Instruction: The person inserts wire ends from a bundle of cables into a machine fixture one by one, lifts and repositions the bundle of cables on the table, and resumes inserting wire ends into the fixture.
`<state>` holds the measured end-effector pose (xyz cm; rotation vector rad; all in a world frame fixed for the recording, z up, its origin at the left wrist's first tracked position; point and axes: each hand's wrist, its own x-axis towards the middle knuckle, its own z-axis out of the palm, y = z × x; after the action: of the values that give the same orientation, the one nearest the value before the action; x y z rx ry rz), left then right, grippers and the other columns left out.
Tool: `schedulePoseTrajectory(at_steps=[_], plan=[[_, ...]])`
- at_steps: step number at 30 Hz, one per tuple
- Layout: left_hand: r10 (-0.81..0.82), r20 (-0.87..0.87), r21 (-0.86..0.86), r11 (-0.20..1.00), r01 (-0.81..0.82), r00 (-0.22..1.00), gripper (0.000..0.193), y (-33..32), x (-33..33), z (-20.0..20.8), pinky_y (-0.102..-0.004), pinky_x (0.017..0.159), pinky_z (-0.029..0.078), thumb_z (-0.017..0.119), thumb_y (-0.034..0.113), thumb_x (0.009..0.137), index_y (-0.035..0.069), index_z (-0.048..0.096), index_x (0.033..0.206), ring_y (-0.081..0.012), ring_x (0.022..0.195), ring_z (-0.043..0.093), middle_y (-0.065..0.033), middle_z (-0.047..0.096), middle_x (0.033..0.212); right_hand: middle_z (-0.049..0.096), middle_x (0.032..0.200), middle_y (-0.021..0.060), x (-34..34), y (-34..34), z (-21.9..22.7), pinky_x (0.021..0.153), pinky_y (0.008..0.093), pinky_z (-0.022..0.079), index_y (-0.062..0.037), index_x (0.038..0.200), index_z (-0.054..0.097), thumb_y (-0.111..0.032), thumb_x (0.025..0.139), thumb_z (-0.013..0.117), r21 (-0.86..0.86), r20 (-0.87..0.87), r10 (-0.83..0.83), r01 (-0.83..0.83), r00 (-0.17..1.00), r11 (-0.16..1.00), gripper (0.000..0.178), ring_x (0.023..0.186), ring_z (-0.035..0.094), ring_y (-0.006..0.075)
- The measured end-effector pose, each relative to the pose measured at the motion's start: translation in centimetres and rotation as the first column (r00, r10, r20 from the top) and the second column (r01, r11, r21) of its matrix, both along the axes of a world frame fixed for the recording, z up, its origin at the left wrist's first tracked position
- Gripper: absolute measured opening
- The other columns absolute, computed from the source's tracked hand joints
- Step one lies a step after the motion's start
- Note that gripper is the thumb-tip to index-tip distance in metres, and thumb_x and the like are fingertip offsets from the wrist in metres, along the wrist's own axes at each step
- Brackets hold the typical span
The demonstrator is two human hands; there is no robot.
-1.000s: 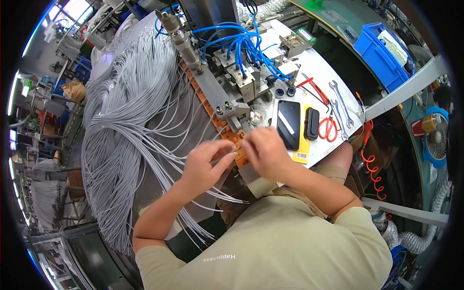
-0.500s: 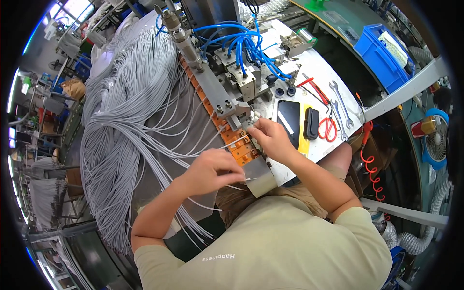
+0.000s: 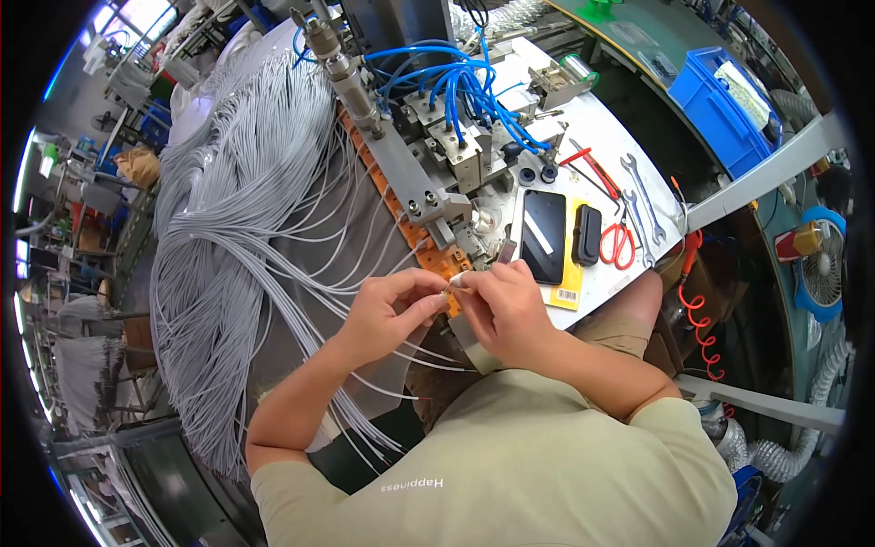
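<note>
Low over the near end of an orange fixture strip (image 3: 437, 260), my two hands meet fingertip to fingertip. My left hand (image 3: 381, 317) is closed in a pinch on the thin end of a grey cable (image 3: 446, 290). Opposite it, my right hand (image 3: 510, 314) is also pinched; a small whitish piece (image 3: 457, 281) shows at its fingertips, too small to name. Loose grey cables (image 3: 365, 365) run beneath my left hand, some ending in front of my body. Just beyond my hands stands a metal machine head (image 3: 401, 173) with blue air tubes (image 3: 447, 73).
A large grey cable bundle (image 3: 237, 210) covers the left of the table. To the right lie a phone (image 3: 544, 232), a black case (image 3: 588, 232), red-handled scissors (image 3: 618, 246), pliers (image 3: 597, 173) and wrenches (image 3: 645, 196). Farther right are a blue bin (image 3: 720, 109) and a fan (image 3: 820, 264).
My right hand has drawn back from beside the machine head toward my body. My left hand has risen slightly, and the two fingertips now meet over the strip's near end.
</note>
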<state>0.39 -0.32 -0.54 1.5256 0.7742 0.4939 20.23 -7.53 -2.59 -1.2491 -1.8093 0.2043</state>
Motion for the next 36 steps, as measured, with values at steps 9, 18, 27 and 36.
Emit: schedulePoseTrajectory(at_steps=[9,18,27,36], plan=[[0.023,-0.110,0.125,0.992,-0.009,0.994,0.014,-0.4,0.3,0.9,-0.0226,0.059,0.051,0.063,0.008,0.096,-0.002,0.064,0.106,-0.0087,0.063,0.064,-0.0055,0.072,0.083,0.061,0.065,0.0052,-0.4,0.1,-0.5,0.069,0.0305,0.040,-0.0020,0.096,0.065,-0.003,0.084,0.074,-0.091,-0.219,0.011,-0.031,0.976,0.995,0.014,0.055,0.055,0.0191],[-0.011,-0.145,0.464,0.883,0.077,0.989,0.014,-0.2,0.0,0.6,-0.0229,0.059,0.051,0.062,0.009,0.096,-0.002,0.064,0.106,-0.0078,0.063,0.063,-0.0045,0.071,0.079,0.062,0.062,0.0052,-0.2,0.1,1.0,0.069,0.0305,0.040,-0.0005,0.095,0.062,-0.005,0.089,0.069,-0.456,-0.403,-0.018,-0.184,0.915,0.871,0.010,0.053,0.054,0.0171],[-0.045,-0.007,-0.126,0.991,0.044,0.999,0.013,-0.5,-0.2,1.6,-0.0222,0.068,0.054,0.058,0.008,0.099,-0.003,0.064,0.103,-0.0069,0.075,0.065,-0.0063,0.069,0.086,0.060,0.081,0.0057,0.2,1.0,0.4,0.075,0.0363,0.039,-0.0019,0.092,0.059,-0.005,0.089,0.064,-0.047,-0.185,0.145,-0.156,0.972,0.987,0.007,0.070,0.054,0.0234],[0.044,-0.337,0.841,0.463,0.280,0.940,0.013,0.4,0.1,0.8,-0.0333,0.062,0.051,0.072,0.017,0.083,0.008,0.069,0.093,-0.0212,0.071,0.064,-0.0055,0.065,0.078,0.054,0.064,0.0045,2.8,4.0,-3.0,0.056,0.0313,0.038,-0.0005,0.087,0.058,-0.015,0.094,0.064,-0.534,-0.372,-0.235,0.000,0.898,0.846,0.017,0.057,0.047,0.0130]])
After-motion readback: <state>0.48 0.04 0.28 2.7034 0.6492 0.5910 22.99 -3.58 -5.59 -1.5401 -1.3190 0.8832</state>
